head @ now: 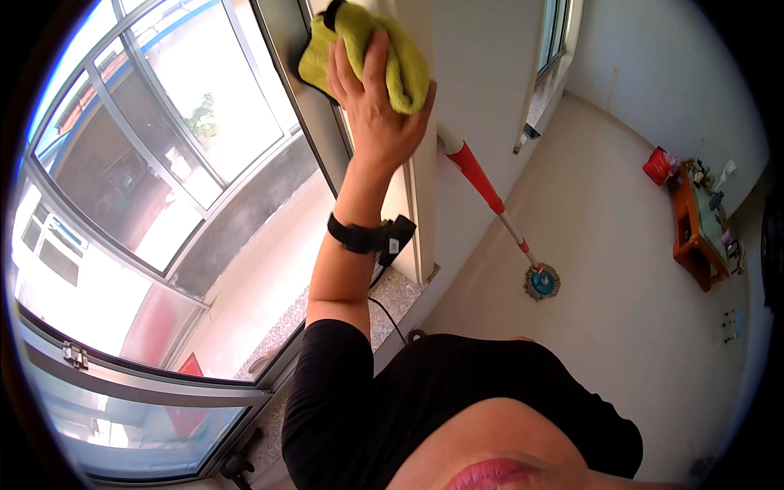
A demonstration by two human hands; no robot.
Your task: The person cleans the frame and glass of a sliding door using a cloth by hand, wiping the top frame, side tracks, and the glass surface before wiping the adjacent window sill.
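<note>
My raised left hand (376, 101) is on a folded yellow-green cloth (392, 58) with dark edging, fingers spread over it. The cloth lies against or just before the upper window frame (306, 79); contact cannot be told. A black strap (355, 236) with a small device circles my left wrist, and a black cable runs down from there. My right hand is out of view, unless a tiny patch of skin past my shirt's edge belongs to it. A mop (474, 177) with a red and white handle leans by the wall, its round blue head (542, 282) on the floor.
A granite sill (398, 300) runs beneath the window. At left are glazed metal-framed panes (153, 122) and a latch (75, 355). A wooden table (689, 233) bearing several items stands by the far wall, a red bag (657, 165) beside it. A phone-like dark object (531, 131) rests on another sill.
</note>
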